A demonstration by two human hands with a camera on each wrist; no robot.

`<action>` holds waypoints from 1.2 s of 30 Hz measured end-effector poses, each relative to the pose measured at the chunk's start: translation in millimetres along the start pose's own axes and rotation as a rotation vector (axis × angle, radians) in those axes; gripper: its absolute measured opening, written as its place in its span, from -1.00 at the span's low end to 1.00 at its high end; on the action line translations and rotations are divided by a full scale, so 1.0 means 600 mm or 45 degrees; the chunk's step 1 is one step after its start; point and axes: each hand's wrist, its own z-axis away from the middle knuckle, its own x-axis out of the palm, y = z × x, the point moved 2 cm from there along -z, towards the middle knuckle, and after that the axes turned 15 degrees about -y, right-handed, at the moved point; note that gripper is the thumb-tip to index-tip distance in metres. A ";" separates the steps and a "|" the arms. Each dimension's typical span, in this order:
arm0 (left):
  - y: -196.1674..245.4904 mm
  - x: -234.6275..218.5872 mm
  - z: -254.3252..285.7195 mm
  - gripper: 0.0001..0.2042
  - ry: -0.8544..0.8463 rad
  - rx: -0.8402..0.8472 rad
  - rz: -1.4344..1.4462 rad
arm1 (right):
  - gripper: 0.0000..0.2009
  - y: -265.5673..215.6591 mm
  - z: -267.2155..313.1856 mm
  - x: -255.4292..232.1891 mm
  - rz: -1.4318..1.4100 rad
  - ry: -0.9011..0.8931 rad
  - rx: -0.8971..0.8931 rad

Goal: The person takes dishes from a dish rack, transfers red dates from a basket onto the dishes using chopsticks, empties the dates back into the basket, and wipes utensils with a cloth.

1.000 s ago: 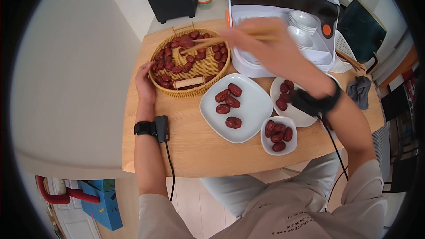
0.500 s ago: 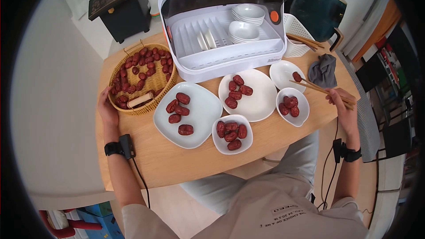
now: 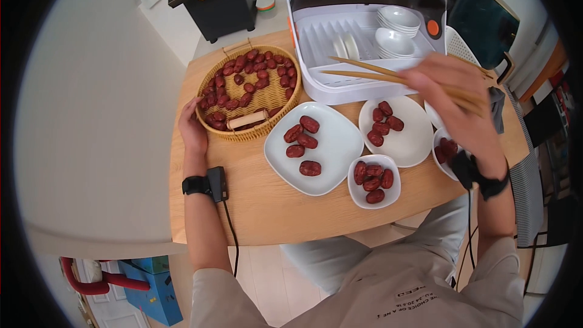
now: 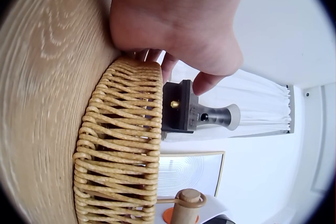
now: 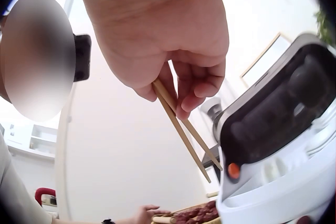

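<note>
The left hand (image 3: 193,129) rests against the near left side of the wicker basket (image 3: 267,129), which holds many red dates (image 3: 232,104); in the left wrist view the hand (image 4: 176,24) lies along the basket's woven wall (image 4: 121,145). Held up over the right plates, the right hand (image 3: 452,100) grips a pair of chopsticks (image 3: 388,75). Their tips stand apart with nothing between them, pointing left in front of the white dish cabinet. The right wrist view shows the fingers of the right hand (image 5: 163,40) curled round the chopsticks (image 5: 184,136).
Dates lie on a square plate (image 3: 334,146), a round plate (image 3: 416,146), in a small square bowl (image 3: 392,197) and in a bowl partly behind the right wrist (image 3: 438,138). The open dish cabinet (image 3: 358,88) stands behind, holding stacked bowls (image 3: 398,19). A grey cloth (image 3: 497,109) lies at right.
The chopsticks carried a date over the small plate at the right half a second ago; now they are empty, and the right hand has moved back left and up. The left hand stays at the basket.
</note>
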 end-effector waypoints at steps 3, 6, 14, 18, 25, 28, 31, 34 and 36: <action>0.004 0.003 0.001 -0.71 0.011 0.010 -0.007 | -0.75 0.030 -0.113 0.075 -0.024 -0.121 -0.154; 0.007 0.010 0.002 -0.70 0.031 -0.001 0.007 | -0.63 0.070 -0.211 0.167 -0.394 -0.062 0.079; 0.005 0.006 0.000 -0.69 0.041 0.017 -0.015 | -0.46 0.165 -0.348 0.325 -0.326 0.221 0.335; 0.007 0.008 0.000 -0.69 0.036 0.013 0.003 | -0.43 0.142 -0.348 0.326 -0.324 0.210 0.433; 0.006 0.010 0.001 -0.72 0.065 -0.031 0.008 | -0.48 0.134 -0.347 0.326 -0.280 0.141 0.403; 0.004 0.005 -0.003 -0.72 0.048 -0.031 0.024 | -0.53 0.121 -0.339 0.314 -0.434 -0.042 0.416; 0.002 0.003 -0.004 -0.71 0.064 -0.036 0.026 | -0.57 0.126 -0.359 0.326 -0.252 -0.135 0.136; 0.000 0.003 -0.006 -0.71 0.059 -0.038 0.027 | -0.63 0.114 -0.352 0.318 -0.224 -0.074 0.072; 0.003 0.008 -0.005 -0.71 0.048 -0.025 0.031 | -0.65 0.102 -0.341 0.313 -0.264 -0.027 0.112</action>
